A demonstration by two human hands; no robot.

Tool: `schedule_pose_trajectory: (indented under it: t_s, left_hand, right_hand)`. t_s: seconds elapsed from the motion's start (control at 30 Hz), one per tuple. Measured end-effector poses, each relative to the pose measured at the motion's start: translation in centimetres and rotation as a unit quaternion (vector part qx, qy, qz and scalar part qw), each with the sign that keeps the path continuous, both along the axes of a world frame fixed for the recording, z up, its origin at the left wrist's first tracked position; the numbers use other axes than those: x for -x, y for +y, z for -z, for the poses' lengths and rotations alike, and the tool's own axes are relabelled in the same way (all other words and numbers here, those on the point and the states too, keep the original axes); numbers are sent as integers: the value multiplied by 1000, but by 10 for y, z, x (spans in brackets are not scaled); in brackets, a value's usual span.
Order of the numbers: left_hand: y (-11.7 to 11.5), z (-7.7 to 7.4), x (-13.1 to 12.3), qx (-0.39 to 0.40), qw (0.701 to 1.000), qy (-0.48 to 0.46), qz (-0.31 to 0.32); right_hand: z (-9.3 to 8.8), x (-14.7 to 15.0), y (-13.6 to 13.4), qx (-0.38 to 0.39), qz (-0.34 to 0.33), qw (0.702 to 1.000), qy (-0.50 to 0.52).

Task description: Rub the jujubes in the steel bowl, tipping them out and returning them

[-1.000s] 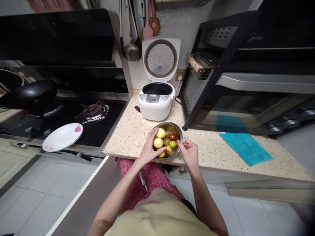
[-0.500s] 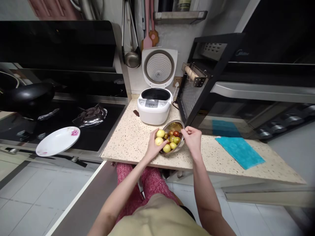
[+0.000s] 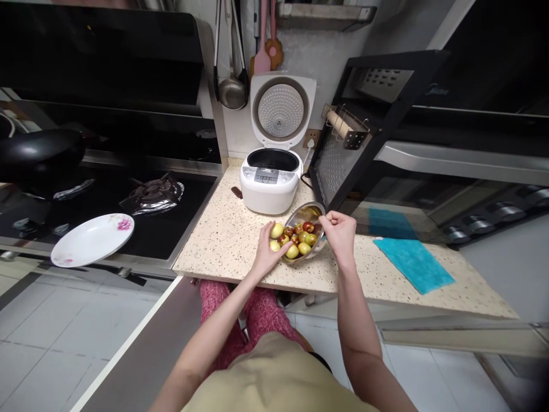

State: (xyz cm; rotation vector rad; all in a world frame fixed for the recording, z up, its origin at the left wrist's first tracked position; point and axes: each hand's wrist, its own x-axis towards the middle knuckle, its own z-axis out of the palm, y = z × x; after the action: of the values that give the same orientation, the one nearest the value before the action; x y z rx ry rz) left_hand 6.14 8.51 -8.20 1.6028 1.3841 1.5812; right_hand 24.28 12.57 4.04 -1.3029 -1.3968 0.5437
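Note:
A steel bowl [image 3: 309, 213] of several small yellow, green and red fruits [image 3: 300, 241] stands tilted toward the left on the speckled counter [image 3: 231, 240]. My right hand [image 3: 341, 233] grips the bowl's right rim and holds it tipped. My left hand [image 3: 268, 254] cups the bowl's low left side, its fingers curled against the fruit there.
A white rice cooker [image 3: 269, 182] with its lid up stands just behind the bowl. A black oven [image 3: 429, 149] fills the right; a teal cloth [image 3: 412, 264] lies before it. On the left are a gas hob [image 3: 150, 197], a white plate [image 3: 92, 239] and a black pan [image 3: 38, 157].
The bowl has been tipped further to the left, my right hand lifting its right rim. The fruits have gathered at the low left side against my left hand.

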Motion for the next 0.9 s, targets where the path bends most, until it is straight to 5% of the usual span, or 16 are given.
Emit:
schedule_pose_trajectory:
  t_s: [0.9]
  left_hand:
    - [-1,9,-3,-2,996,86,32]
  right_hand:
    - [-32,-1,2,-6,52,985,-163]
